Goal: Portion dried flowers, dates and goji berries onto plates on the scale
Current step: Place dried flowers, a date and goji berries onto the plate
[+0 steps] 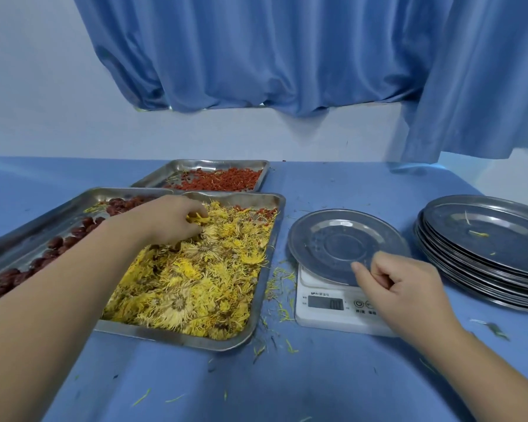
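A steel tray (pixel 258 303) in front of me holds a heap of yellow dried flowers (pixel 195 281). My left hand (pixel 165 220) reaches into its far part and its fingers curl round a clump of flowers. To the left, a second tray (pixel 40 220) holds dark red dates (pixel 58 242). Behind them, a third tray (pixel 162 175) holds orange-red goji berries (pixel 223 179). An empty steel plate (pixel 342 242) lies on the white scale (pixel 326 309) on the right. My right hand (pixel 403 287) pinches the plate's near rim.
A stack of several steel plates (pixel 485 254) stands at the far right of the blue table. Loose yellow petals (pixel 279 284) lie scattered between the flower tray and the scale. A blue curtain (pixel 272 56) hangs behind the table.
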### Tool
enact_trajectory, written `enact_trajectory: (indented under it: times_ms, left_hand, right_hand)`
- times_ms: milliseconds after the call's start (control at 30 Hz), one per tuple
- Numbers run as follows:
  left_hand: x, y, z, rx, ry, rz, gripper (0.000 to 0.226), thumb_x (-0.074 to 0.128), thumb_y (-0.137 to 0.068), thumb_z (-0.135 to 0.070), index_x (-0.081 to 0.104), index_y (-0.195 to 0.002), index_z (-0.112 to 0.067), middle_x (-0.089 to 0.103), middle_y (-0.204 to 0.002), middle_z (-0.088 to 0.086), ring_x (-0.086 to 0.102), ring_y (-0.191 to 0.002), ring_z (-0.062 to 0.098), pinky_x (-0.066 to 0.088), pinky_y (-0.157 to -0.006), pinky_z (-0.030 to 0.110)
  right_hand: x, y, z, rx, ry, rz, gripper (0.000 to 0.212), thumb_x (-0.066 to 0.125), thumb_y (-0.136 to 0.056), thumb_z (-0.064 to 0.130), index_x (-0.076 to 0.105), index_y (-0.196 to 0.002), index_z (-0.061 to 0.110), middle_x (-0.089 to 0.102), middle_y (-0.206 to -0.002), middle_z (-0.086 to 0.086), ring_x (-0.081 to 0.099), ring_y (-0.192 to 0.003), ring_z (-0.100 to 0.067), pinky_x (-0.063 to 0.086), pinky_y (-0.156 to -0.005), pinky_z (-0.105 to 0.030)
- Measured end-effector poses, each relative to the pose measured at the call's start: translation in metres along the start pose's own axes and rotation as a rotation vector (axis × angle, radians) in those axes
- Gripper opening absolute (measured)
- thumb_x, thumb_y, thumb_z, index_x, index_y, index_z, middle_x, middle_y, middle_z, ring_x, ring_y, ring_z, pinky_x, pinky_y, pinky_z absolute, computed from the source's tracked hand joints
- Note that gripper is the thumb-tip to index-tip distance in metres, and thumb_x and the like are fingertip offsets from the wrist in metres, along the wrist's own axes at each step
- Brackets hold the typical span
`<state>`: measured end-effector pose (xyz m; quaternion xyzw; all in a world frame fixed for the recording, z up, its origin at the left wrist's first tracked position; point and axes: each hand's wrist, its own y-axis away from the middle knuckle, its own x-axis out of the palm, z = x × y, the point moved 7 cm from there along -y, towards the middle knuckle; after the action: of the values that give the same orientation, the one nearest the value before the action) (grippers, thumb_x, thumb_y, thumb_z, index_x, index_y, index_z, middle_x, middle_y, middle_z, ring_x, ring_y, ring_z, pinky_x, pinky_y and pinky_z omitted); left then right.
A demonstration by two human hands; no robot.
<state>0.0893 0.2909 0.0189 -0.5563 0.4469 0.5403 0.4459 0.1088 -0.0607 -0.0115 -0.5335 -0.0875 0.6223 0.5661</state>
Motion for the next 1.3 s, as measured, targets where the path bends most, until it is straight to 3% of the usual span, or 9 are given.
enact_trajectory:
  times_ms: [100, 233, 300, 433, 567, 833, 1000, 1133, 1300]
  left_hand:
    - [0.000, -0.005, 0.002, -0.023, 0.074, -0.043, 0.028, 0.060, -0.093, -0.027, 0.061, -0.121, -0.028, 0.064, -0.115, -0.003, 0.063, -0.057, 0.005, 0.052, -0.061, 0.025]
    - [-0.013, -0.004, 0.009, -0.058, 0.313, -0.209, 0.011, 0.061, -0.092, -0.032, 0.067, -0.100, -0.028, 0.071, -0.074, -0.003, 0.061, -0.051, 0.008, 0.049, -0.054, 0.027]
    - [-0.019, -0.003, 0.013, -0.067, 0.402, -0.270, 0.012, 0.059, -0.092, -0.036, 0.064, -0.095, -0.026, 0.068, -0.073, -0.003, 0.051, -0.041, 0.004, 0.045, -0.051, 0.025]
    - [-0.029, 0.004, 0.009, -0.069, 0.579, -0.337, 0.031, 0.050, -0.096, -0.043, 0.064, -0.088, -0.015, 0.063, -0.075, 0.014, 0.049, -0.053, 0.015, 0.043, -0.061, 0.031]
    - [-0.031, 0.010, -0.019, -0.032, 0.823, -0.284, 0.038, 0.047, -0.098, -0.040, 0.063, -0.079, -0.011, 0.057, -0.061, -0.006, 0.050, -0.064, 0.015, 0.038, -0.069, 0.034]
    - [-0.023, -0.001, -0.131, 0.153, 0.817, -0.108, 0.022, 0.058, -0.093, -0.032, 0.071, -0.088, -0.016, 0.071, -0.083, 0.004, 0.060, -0.070, 0.011, 0.046, -0.069, 0.028]
    - [0.002, -0.015, -0.196, 0.281, 0.673, 0.063, 0.017, 0.067, -0.088, -0.025, 0.067, -0.105, -0.023, 0.073, -0.077, -0.003, 0.066, -0.065, 0.005, 0.054, -0.069, 0.022]
    - [0.013, -0.028, -0.215, 0.293, 0.485, 0.052, 0.021, 0.067, -0.087, -0.030, 0.067, -0.108, -0.028, 0.071, -0.079, -0.011, 0.065, -0.072, 0.002, 0.047, -0.065, 0.017]
    - [0.015, -0.040, -0.214, 0.292, 0.503, 0.012, 0.022, 0.060, -0.091, -0.044, 0.069, -0.104, -0.029, 0.068, -0.102, -0.011, 0.061, -0.096, 0.007, 0.048, -0.083, 0.026]
  right_hand:
    - [-0.005, 0.000, -0.004, 0.026, -0.009, -0.019, 0.056, 0.072, -0.079, 0.010, 0.022, -0.055, 0.017, 0.020, -0.047, 0.006, 0.025, -0.048, -0.012, 0.026, -0.047, -0.025]
    - [-0.007, 0.000, -0.009, 0.060, -0.024, -0.023, 0.054, 0.071, -0.081, 0.014, 0.024, -0.055, 0.016, 0.023, -0.046, 0.003, 0.026, -0.047, -0.013, 0.029, -0.047, -0.027]
    - [-0.006, -0.001, -0.008, 0.043, -0.017, -0.014, 0.053, 0.072, -0.080, 0.014, 0.025, -0.055, 0.015, 0.023, -0.046, 0.003, 0.026, -0.047, -0.013, 0.029, -0.047, -0.027]
    - [-0.007, -0.002, -0.004, 0.019, -0.026, -0.013, 0.056, 0.072, -0.080, 0.013, 0.022, -0.055, 0.018, 0.021, -0.047, 0.005, 0.025, -0.048, -0.013, 0.028, -0.047, -0.027]
    - [-0.009, -0.002, -0.004, 0.031, -0.033, -0.019, 0.055, 0.070, -0.081, 0.014, 0.022, -0.055, 0.018, 0.022, -0.046, 0.004, 0.026, -0.047, -0.015, 0.029, -0.046, -0.029]
    - [-0.017, -0.006, -0.012, 0.079, -0.050, -0.044, 0.056, 0.070, -0.082, 0.014, 0.021, -0.055, 0.022, 0.021, -0.047, 0.005, 0.025, -0.048, -0.015, 0.026, -0.047, -0.028]
    - [-0.019, -0.007, -0.018, 0.110, -0.028, -0.044, 0.054, 0.069, -0.083, 0.016, 0.023, -0.055, 0.021, 0.023, -0.047, 0.005, 0.025, -0.048, -0.015, 0.026, -0.048, -0.029]
    - [-0.019, -0.009, -0.023, 0.136, -0.039, -0.036, 0.055, 0.069, -0.084, 0.017, 0.022, -0.055, 0.023, 0.023, -0.047, 0.005, 0.025, -0.049, -0.016, 0.028, -0.048, -0.032]
    - [-0.016, -0.010, -0.021, 0.092, -0.017, -0.027, 0.058, 0.070, -0.082, 0.016, 0.018, -0.056, 0.026, 0.021, -0.046, 0.006, 0.025, -0.048, -0.016, 0.030, -0.046, -0.033]
